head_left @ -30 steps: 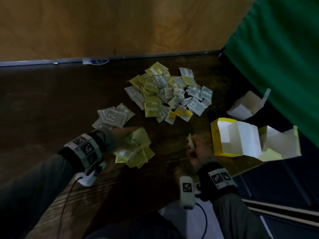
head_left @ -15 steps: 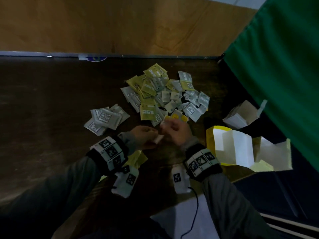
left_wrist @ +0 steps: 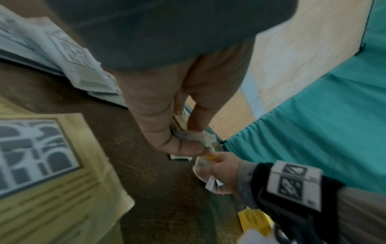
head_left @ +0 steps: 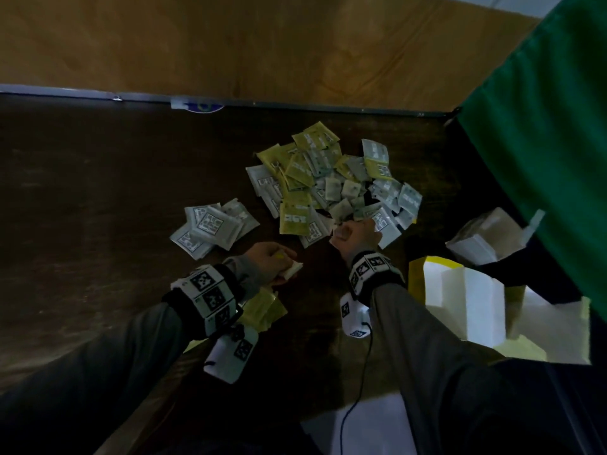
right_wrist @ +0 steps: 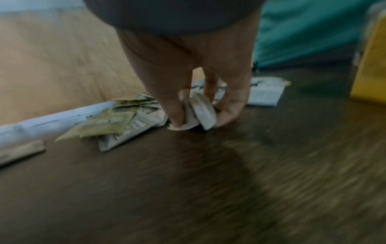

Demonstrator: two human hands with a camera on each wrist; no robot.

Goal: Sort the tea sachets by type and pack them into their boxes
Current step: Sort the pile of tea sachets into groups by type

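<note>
A mixed pile (head_left: 331, 182) of yellow-green and white tea sachets and small unwrapped tea bags lies mid-table. My right hand (head_left: 353, 233) is at its near edge, and its fingers (right_wrist: 177, 115) pinch small white tea bags (right_wrist: 201, 112) down on the table. My left hand (head_left: 276, 262) hovers nearer to me, and its thumb and fingers (left_wrist: 167, 142) grip a small tea bag (left_wrist: 188, 137) with a yellow tag. An open yellow box (head_left: 417, 277) and an open white box (head_left: 476, 249) stand to the right.
A sorted stack of white sachets (head_left: 213, 229) lies left of the pile. Yellow-green sachets (head_left: 264, 310) lie under my left wrist. A green cloth (head_left: 542, 142) hangs along the right side. The wooden wall (head_left: 262, 44) bounds the dark table (head_left: 82, 192) at the back.
My left hand left the yellow-green sachets and met the right hand mid-table. The right hand then went forward to the pile's near edge, while the left stays back holding a tea bag.
</note>
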